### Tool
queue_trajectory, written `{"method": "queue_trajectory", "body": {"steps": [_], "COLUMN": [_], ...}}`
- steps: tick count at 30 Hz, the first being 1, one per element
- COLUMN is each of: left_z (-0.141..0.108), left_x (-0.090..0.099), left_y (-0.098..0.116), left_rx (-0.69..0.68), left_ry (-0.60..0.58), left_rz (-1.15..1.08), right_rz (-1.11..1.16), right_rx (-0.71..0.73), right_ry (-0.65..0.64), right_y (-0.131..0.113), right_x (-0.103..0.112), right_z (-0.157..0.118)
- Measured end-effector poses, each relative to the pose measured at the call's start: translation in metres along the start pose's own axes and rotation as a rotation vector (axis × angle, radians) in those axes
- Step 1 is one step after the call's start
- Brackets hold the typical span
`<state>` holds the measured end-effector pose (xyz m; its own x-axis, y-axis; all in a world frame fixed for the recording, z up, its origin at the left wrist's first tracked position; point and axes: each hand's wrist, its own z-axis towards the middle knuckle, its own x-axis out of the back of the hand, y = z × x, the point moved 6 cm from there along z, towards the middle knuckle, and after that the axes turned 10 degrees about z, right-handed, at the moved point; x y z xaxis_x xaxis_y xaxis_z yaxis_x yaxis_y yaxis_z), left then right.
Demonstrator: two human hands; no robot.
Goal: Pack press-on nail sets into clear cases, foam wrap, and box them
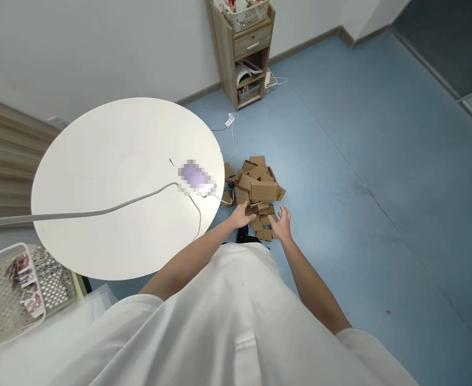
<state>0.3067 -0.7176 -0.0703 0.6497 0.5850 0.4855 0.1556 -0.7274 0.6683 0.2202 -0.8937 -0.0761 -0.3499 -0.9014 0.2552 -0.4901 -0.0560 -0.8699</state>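
Note:
A heap of small brown cardboard boxes (264,191) lies on the blue floor below me, right of the round table. Some boxes in it look open or tilted at odd angles. My left hand (242,215) hovers over the near left part of the heap, thumb and fingers apart, nothing in it. Opposite it, my right hand (281,222) is at the heap's near right side with its fingers spread and curved, also holding nothing. Between the two hands lie several smaller boxes (265,220). Whether either hand touches a box, I cannot tell.
A white round table (99,161) stands to the left, bearing a blurred purple item (196,176) and a grey cable (99,213). A wooden cabinet (228,64) stands by the wall. A power strip (230,120) lies on the floor. White baskets (8,300) sit at lower left.

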Motion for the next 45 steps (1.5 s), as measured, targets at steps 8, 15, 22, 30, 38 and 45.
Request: {"method": "queue_trajectory", "body": {"steps": [8,15,22,30,38,45], "left_z": [-0.065,-0.124,-0.209,-0.319,-0.415,-0.465], "left_x": [0.029,0.082,0.122,0.135,0.135,0.136], "left_y": [-0.067,-0.099,-0.159,-0.264,-0.341,-0.381], "left_rx": [0.174,0.246,0.282,0.39,0.415,0.465], "left_ry": [-0.001,0.285,0.594,0.899,1.16,1.343], "left_rz": [-0.311,-0.474,-0.611,-0.765,-0.897,-0.991], "right_rz": [-0.03,-0.09,-0.106,-0.214,-0.326,-0.458], "right_rx": [-0.005,0.207,0.375,0.349,0.377,0.414], "right_ry": [-0.062,-0.281,-0.607,-0.98,-1.204,-1.389], "right_y": [-0.016,-0.068,-0.106,-0.107,-0.104,-0.1], "right_x": [-0.025,-0.1,-0.21,-0.326,-0.422,-0.481], "right_z": [-0.002,-0.007,-0.06,-0.173,-0.266,-0.311]}}
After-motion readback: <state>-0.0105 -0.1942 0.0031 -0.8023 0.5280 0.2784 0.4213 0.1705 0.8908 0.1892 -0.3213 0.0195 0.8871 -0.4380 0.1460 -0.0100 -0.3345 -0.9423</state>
